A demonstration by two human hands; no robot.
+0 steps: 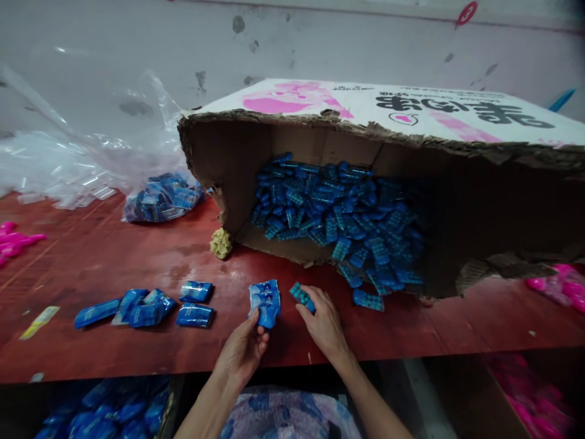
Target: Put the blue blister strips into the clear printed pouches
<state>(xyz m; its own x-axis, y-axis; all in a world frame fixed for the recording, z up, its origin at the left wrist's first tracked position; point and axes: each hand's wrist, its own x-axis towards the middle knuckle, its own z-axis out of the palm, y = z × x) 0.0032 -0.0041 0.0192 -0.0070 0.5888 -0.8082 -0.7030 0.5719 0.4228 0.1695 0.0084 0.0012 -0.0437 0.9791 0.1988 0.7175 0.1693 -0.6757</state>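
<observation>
Pinched in my left hand [244,347] is a blue printed plastic packet [265,302], flat-looking and held just above the red tabletop. My right hand [323,323] grips a small blue piece with rows of turquoise bumps [300,295], between thumb and fingers, a short way right of the packet. Many similar blue bumpy pieces [338,207] lie heaped inside the cardboard box [457,140], which rests on its side. One blue piece [368,300] sits on the table at the box's mouth. Left of my hands lie two filled blue packets, the nearer packet [195,315] beside a small pile of packets [146,306].
A clear bag of blue packets [164,196] stands behind on the red table [256,262], near clear plastic sleeves [59,164]. A crumpled yellowish lump [221,243] touches the box's corner. Pink items [18,241] lie far left. Below the edge is a container of blue packets [109,408].
</observation>
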